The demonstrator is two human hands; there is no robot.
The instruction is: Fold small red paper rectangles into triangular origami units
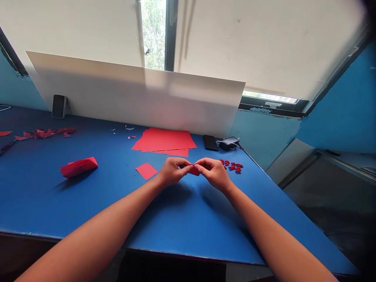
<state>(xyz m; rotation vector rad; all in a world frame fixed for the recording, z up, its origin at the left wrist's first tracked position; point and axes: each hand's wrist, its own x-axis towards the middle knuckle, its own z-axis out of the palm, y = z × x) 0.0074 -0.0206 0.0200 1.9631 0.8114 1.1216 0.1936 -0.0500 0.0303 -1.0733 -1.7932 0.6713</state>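
Observation:
Between my two hands is a small piece of red paper [194,171], held just above the blue table [164,219]. My left hand [174,171] pinches its left side between thumb and fingers. On the other side, my right hand [214,172] grips the paper the same way. Fingertips cover much of the piece, so its folds are hard to make out. A loose red paper square [146,171] lies flat just left of my left hand. Several small folded red paper pieces [233,168] sit in rows beyond my right hand.
A stack of red sheets [166,140] lies at the back. Behind it leans a white board [132,98]. A phone [210,143] and a cabled device [229,143] are at back right. Leftward are a folded red paper shape [78,167] and red scraps [44,133].

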